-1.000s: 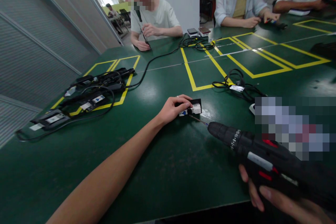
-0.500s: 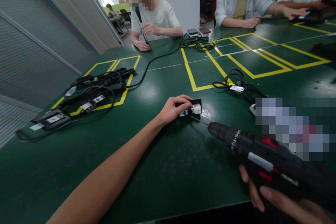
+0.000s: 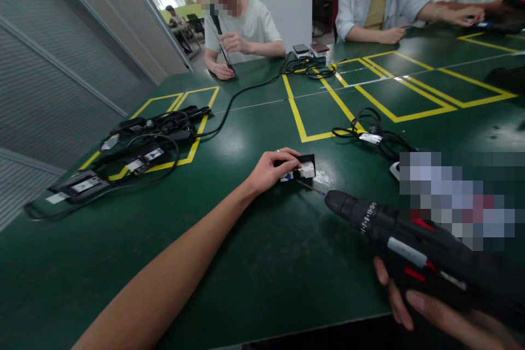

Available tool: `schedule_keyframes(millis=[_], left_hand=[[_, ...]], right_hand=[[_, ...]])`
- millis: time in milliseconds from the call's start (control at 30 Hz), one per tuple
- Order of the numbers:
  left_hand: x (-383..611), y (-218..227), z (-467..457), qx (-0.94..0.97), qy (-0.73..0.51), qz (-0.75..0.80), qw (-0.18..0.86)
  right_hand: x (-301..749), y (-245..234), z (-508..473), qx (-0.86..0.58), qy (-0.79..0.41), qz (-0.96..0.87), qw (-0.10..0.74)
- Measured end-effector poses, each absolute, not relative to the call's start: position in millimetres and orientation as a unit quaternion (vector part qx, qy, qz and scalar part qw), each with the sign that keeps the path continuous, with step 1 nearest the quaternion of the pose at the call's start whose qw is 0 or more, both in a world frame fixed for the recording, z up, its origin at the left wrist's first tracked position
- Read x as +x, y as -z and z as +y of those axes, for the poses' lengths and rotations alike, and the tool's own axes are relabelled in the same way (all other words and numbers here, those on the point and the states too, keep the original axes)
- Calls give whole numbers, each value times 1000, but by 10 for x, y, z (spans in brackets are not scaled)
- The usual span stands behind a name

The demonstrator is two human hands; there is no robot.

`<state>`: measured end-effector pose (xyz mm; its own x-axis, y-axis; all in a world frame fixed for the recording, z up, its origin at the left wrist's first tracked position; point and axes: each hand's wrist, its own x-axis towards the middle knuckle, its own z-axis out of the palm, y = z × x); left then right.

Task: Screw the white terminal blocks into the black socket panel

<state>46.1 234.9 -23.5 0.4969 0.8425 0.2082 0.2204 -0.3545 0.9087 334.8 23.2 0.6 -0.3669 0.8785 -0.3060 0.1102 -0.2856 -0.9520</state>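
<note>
My left hand [image 3: 270, 171] is closed on a small black housing [image 3: 310, 162] with white and blue parts inside, holding it against the green tabletop. My thumb and fingers cover its left part. In my right hand [image 3: 400, 298] is a black cordless drill [image 3: 394, 232] with red details, lying nearly level and pointing left. My fingers wrap round its grip, which is partly out of frame. A long thin bit [image 3: 310, 187] runs from the chuck to the lower edge of the housing's opening. Whether its tip sits on a screw is too small to tell.
Black devices with cables [image 3: 164, 128] lie in a yellow-taped area at the left. A coiled cable [image 3: 371, 134] and a pixelated object [image 3: 455, 197] lie to the right. Across the table [image 3: 246, 229], one person [image 3: 246, 30] holds a screwdriver; other people [image 3: 377, 11] sit further right.
My hands, the drill and the housing stay in practically the same place. At the far right, a co-worker's outstretched hand has shifted slightly.
</note>
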Motion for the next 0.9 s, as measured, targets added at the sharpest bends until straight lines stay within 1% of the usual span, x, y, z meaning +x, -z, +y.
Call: schedule_keyframes(millis=[100, 200, 400, 600, 833, 900], left_hand=[[460, 234, 2345, 743, -354, 356, 444], [460, 235, 2345, 741, -356, 352, 448], [461, 231, 2345, 743, -354, 353, 444], [457, 224, 2345, 745, -353, 357, 440], [454, 238, 2356, 744, -352, 351, 446], [455, 240, 2358, 744, -352, 351, 447]], right_hand=[[3332, -21, 230, -508, -628, -505, 304], [3326, -14, 221, -492, -642, -516, 283], [3318, -9, 211, -502, -634, -496, 316], [3398, 55, 236, -459, -655, -526, 289], [3330, 9, 216, -504, -625, -500, 326], [3323, 13, 222, -489, -633, -508, 320]])
